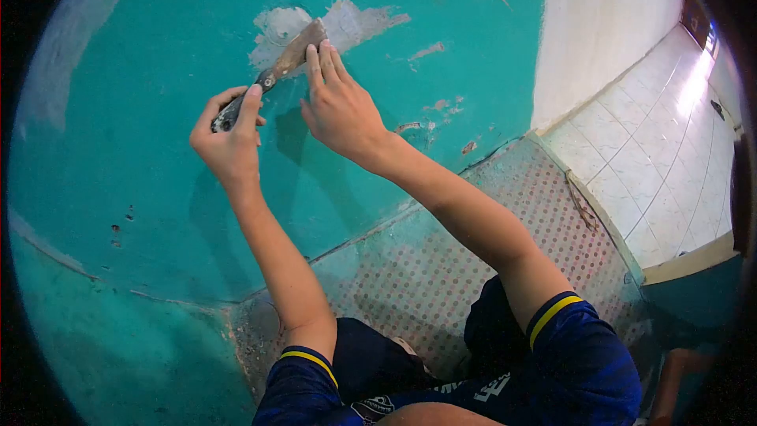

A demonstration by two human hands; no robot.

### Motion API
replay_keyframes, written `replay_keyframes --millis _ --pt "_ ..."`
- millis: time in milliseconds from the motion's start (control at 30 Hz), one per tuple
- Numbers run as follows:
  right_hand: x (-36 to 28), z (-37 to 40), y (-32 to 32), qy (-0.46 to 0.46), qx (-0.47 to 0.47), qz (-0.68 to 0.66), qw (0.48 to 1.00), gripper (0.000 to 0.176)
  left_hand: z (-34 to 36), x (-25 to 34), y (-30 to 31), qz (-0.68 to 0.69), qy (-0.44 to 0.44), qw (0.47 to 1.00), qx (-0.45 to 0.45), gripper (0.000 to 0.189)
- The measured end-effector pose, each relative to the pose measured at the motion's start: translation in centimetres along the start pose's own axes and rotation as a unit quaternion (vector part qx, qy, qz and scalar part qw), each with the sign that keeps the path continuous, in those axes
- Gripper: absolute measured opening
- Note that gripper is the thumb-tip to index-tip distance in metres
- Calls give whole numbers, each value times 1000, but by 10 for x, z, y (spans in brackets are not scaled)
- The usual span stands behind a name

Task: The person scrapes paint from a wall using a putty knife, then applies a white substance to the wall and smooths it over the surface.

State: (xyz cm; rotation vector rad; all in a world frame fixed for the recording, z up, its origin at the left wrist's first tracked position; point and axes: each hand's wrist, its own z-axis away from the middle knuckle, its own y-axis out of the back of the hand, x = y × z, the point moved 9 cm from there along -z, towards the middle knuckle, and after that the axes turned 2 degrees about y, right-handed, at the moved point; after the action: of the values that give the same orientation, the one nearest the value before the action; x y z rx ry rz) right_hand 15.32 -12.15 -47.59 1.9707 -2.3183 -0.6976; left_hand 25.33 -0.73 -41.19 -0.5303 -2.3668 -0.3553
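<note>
My left hand (231, 136) grips the handle of a putty scraper (277, 71) and holds it against a turquoise painted wall (142, 110). The scraper's blade lies on a bare grey patch (347, 22) where the paint is gone. My right hand (339, 102) is stretched out beside it, its fingertips pressing on the back of the blade. Both forearms reach up from blue sleeves with yellow trim at the bottom of the view.
Smaller chipped spots (441, 106) dot the wall to the right of the patch. Below the wall runs a dotted tiled ledge (441, 268) strewn with paint dust. A white tiled floor (654, 158) lies to the right, past a white wall section (599, 24).
</note>
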Motion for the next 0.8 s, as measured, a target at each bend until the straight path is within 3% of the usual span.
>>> replay_keyframes --millis 333,467,533,567,633,700,800 --pt "11 -3 16 -41 24 -50 998 74 15 -2 -46 -20 -45 998 -47 16" --pt "8 -4 17 -7 11 43 999 73 17 -9 -59 -12 -50 997 -58 16" --pt "8 -4 16 7 2 90 996 72 21 0 -65 -40 -161 986 -27 15" --pt "9 -3 19 3 10 90 996 72 22 -4 -66 -41 -161 986 -27 15" --pt "12 -3 22 1 18 90 996 71 19 -28 -75 -2 -36 997 -69 16" --pt "22 -3 25 -40 36 31 998 70 22 -21 -78 2 -63 995 -77 16" --pt "23 -3 25 -35 40 49 997 70 23 -9 -78 -20 -63 993 -98 17"
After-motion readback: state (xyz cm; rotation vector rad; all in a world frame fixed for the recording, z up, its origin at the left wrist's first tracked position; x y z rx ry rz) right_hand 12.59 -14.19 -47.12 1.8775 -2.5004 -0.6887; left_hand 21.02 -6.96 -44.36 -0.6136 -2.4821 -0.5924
